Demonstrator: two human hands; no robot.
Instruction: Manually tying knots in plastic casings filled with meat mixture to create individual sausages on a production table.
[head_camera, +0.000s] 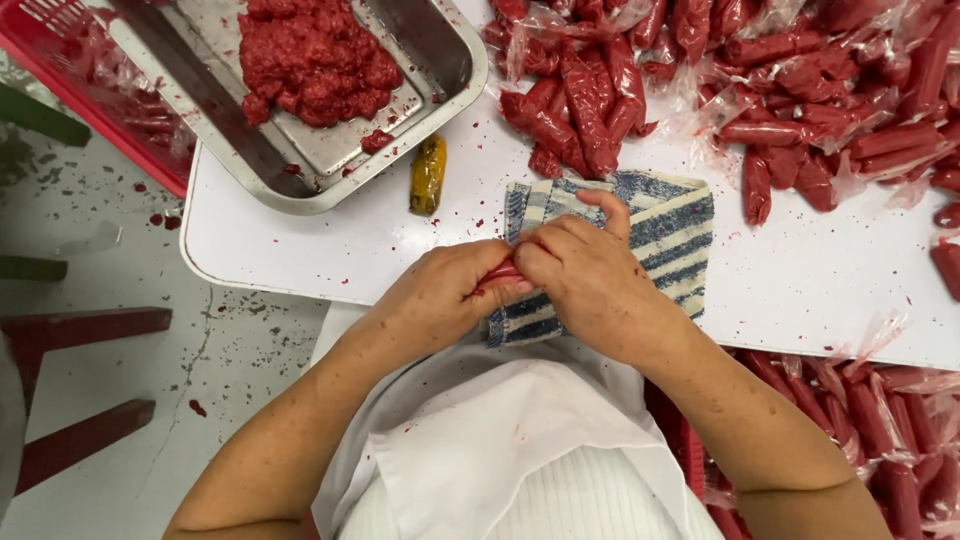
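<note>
Here, in the head view, both hands meet over a blue-and-white striped cloth (640, 235) folded on the white tabletop (800, 290). The left hand (440, 295) and the right hand (585, 275) are both closed, pinching between their fingertips one small red meat roll in clear plastic wrap (500, 277), which sits just above the cloth's near-left corner — only a short stretch of it shows between the fingers.

Judging by what lies around, much is already wrapped: a large heap of finished red rolls in clear plastic film (760, 90) covers the far right of the table, and more lie in a red crate (880, 440) below the table edge at right. Work remains, though — a stainless steel tray (440, 70) at the far left holds a mound of loose red minced meat (315, 55).

A small yellowish-brown stick-shaped object (428, 175) lies on the table between tray and cloth; what it is cannot be told. No labels or signs show on any wrapping — the films are plain and transparent.
</note>
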